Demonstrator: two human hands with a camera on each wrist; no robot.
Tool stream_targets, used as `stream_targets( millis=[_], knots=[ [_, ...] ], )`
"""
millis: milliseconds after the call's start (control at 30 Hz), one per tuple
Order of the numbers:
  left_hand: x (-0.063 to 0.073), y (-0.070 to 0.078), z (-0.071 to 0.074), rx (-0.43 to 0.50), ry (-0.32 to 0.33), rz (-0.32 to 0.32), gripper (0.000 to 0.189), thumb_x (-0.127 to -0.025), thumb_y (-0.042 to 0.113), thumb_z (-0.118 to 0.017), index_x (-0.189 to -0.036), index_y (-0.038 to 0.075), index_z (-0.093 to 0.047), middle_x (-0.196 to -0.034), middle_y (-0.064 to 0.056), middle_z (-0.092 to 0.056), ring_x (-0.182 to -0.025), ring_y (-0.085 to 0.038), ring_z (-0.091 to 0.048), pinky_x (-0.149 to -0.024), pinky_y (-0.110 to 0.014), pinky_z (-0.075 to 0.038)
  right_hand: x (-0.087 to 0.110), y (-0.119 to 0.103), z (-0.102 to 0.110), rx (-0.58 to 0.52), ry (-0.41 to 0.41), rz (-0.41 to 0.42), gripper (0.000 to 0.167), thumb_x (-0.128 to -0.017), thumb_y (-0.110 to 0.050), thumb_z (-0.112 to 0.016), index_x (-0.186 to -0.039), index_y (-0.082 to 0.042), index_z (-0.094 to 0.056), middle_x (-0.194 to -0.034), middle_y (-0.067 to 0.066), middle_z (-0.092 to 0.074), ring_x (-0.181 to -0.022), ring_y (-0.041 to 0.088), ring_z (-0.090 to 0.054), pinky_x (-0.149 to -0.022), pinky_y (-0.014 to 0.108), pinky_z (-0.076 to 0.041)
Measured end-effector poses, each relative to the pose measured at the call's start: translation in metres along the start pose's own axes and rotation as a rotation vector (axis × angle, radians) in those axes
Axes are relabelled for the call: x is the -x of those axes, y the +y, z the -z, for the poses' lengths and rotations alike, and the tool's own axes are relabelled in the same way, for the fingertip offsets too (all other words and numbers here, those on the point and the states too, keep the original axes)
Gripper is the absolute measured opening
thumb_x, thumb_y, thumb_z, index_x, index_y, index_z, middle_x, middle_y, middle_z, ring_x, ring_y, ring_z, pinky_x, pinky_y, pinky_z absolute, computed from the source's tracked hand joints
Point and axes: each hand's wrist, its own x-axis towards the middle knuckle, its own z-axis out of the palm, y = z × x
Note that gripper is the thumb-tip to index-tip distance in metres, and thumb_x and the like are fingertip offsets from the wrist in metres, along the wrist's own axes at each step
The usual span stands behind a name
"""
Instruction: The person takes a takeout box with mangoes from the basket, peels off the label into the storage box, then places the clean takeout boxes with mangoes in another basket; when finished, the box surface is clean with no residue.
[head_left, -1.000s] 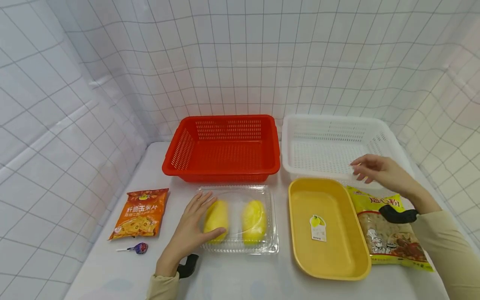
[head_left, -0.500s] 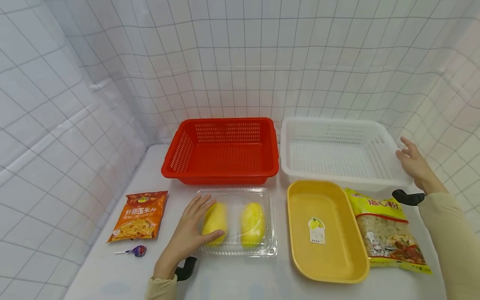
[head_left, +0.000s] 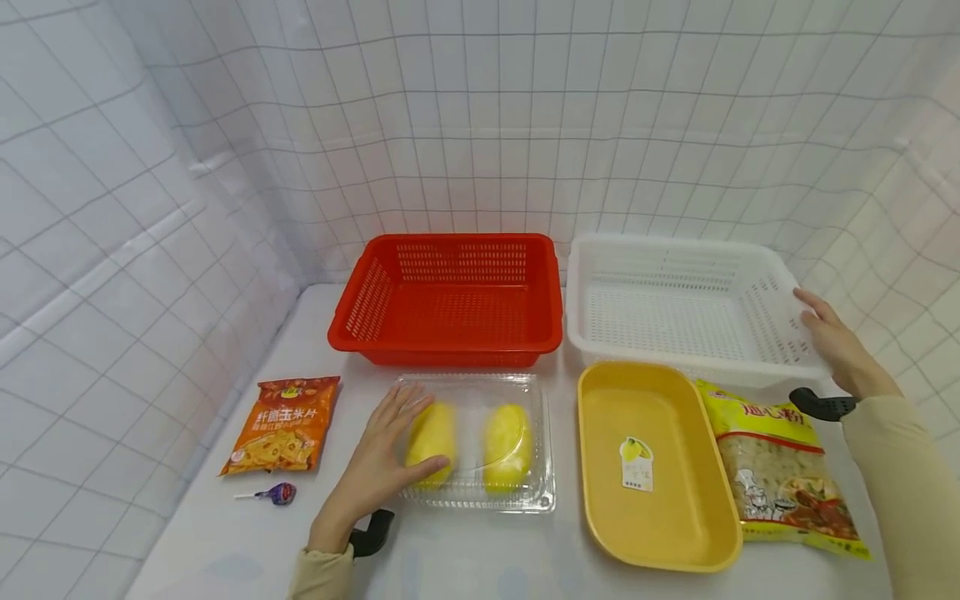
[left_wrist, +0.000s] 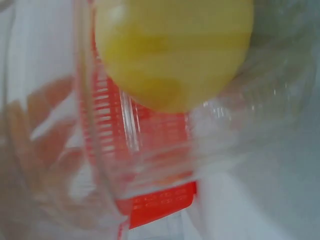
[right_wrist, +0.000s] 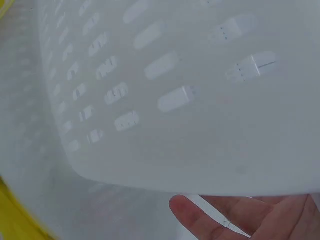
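My left hand [head_left: 386,461] rests on the left side of a clear plastic box [head_left: 543,492], its fingers straight and spread. Two yellow oval fruit-like things, a left one [head_left: 442,429] and a right one [head_left: 507,446], show through the lid. From the left wrist, one yellow oval [left_wrist: 172,55] appears close up through the plastic, with blurred fingers [left_wrist: 55,130] at the left. At the right end of a white basket [head_left: 783,287] is my right hand [head_left: 843,346], its fingers extended along the outer side. The right wrist view shows fingertips [right_wrist: 185,207] right at the basket's rim [right_wrist: 145,187].
A red basket [head_left: 442,354] stands at the back beside the white one. In front lie a yellow tray [head_left: 667,525] and a bag of pasta [head_left: 780,467]. To the left are an orange snack bag [head_left: 281,429] and a lollipop [head_left: 282,494].
My right hand has moved from above the white basket's front right to its right end, and its fingers now lie against the side. The left hand keeps its place on the clear box.
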Motion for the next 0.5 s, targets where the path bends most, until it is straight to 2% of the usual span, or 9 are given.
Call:
stream_targets(
  millis=[133, 233, 300, 400, 500],
  knots=[
    [0.003, -0.005, 0.003, 0.105, 0.005, 0.082, 0.075, -0.082, 0.039, -0.073, -0.147, 0.022, -0.038, -0.159, -0.002, 0.0, -0.141, -0.036, 0.004, -0.097, -0.074, -0.013, 0.001, 0.003, -0.001, 0.02, 0.006, 0.016, 0.054, -0.103, -0.039, -0.023, -0.152, -0.038, 0.002, -0.113, -0.012, -0.038, -0.079, -0.001, -0.058, -0.063, 0.029, -0.054],
    [0.008, -0.01, 0.008, 0.162, -0.021, 0.167, 0.069, -0.087, 0.04, -0.068, -0.147, 0.03, -0.036, -0.158, -0.005, 0.006, -0.14, -0.04, 0.004, -0.093, -0.077, -0.013, 0.001, 0.002, -0.001, 0.035, 0.012, 0.026, 0.053, -0.104, -0.037, -0.022, -0.152, -0.036, 0.001, -0.117, -0.007, -0.038, -0.079, -0.002, -0.057, -0.062, 0.029, -0.054],
    [0.01, -0.013, 0.012, 0.175, -0.051, 0.206, 0.067, -0.088, 0.042, -0.065, -0.147, 0.033, -0.035, -0.158, -0.011, 0.004, -0.139, -0.045, -0.001, -0.093, -0.076, -0.016, 0.001, 0.001, 0.0, 0.031, 0.01, 0.024, 0.054, -0.104, -0.038, -0.023, -0.152, -0.037, 0.001, -0.118, -0.003, -0.037, -0.079, -0.002, -0.057, -0.062, 0.03, -0.054],
    [0.013, -0.016, 0.018, 0.187, -0.112, 0.241, 0.067, -0.089, 0.044, -0.063, -0.148, 0.035, -0.031, -0.157, -0.015, -0.007, -0.137, -0.046, -0.013, -0.095, -0.071, -0.022, 0.001, 0.0, 0.0, 0.023, 0.006, 0.017, 0.054, -0.104, -0.039, -0.024, -0.152, -0.037, 0.0, -0.118, -0.002, -0.037, -0.078, -0.001, -0.057, -0.061, 0.03, -0.054],
    [0.015, -0.017, 0.022, 0.185, -0.172, 0.304, 0.067, -0.089, 0.048, -0.062, -0.147, 0.041, -0.029, -0.152, -0.016, -0.026, -0.122, -0.044, -0.04, -0.092, -0.063, -0.038, 0.0, -0.001, 0.0, 0.014, 0.004, 0.011, 0.054, -0.103, -0.039, -0.024, -0.152, -0.038, 0.0, -0.117, -0.003, -0.038, -0.078, -0.001, -0.057, -0.061, 0.03, -0.054]
  ],
)
